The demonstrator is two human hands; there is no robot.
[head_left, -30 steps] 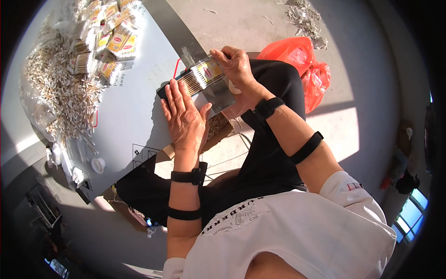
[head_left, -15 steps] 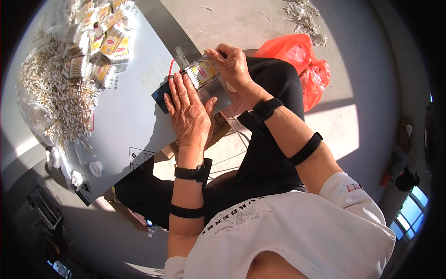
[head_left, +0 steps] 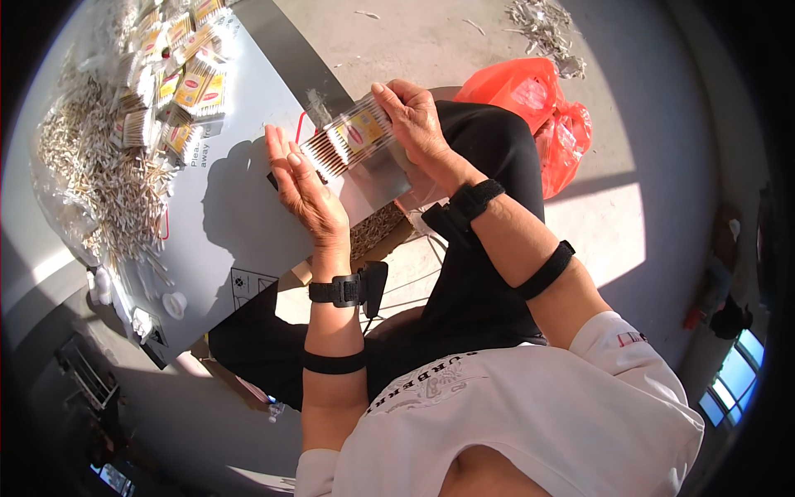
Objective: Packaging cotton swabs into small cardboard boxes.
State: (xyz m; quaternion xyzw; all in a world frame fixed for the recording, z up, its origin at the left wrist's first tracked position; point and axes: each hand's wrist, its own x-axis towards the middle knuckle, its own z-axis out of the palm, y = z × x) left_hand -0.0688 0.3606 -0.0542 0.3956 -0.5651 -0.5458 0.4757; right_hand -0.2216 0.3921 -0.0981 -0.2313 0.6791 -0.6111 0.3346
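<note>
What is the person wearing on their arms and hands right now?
Both hands are bare, with no gloves. The left hand has a black strap with a small black device at the wrist and a second black band below the elbow. The right hand has the same pair. White short sleeves show at both shoulders.

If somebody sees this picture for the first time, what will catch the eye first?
First, the clear packet of thin sticks at the centre, gripped by the right hand, with the open left hand flat against its end. Then the bright orange plastic bag on the floor at upper right, and the heap of loose sticks at left on the grey board.
</note>
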